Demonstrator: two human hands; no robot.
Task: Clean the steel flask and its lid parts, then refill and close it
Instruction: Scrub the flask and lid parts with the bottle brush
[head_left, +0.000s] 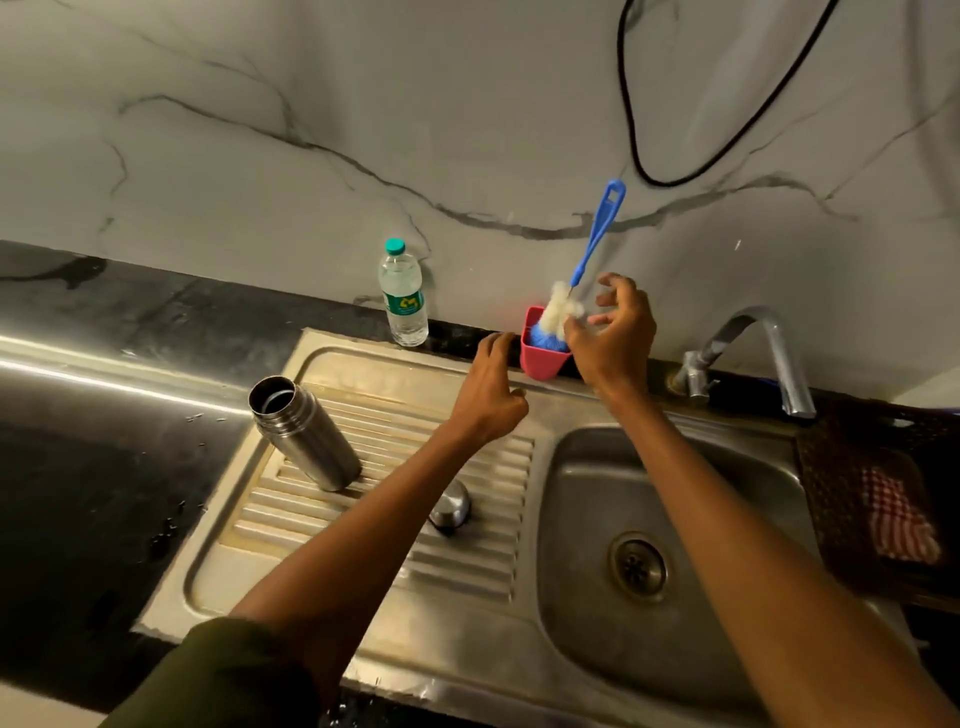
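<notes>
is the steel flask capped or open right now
Open. The steel flask stands upright on the drainboard with its mouth uncovered, the bare rim and dark inside showing. A steel lid lies apart on the ridges.
</notes>
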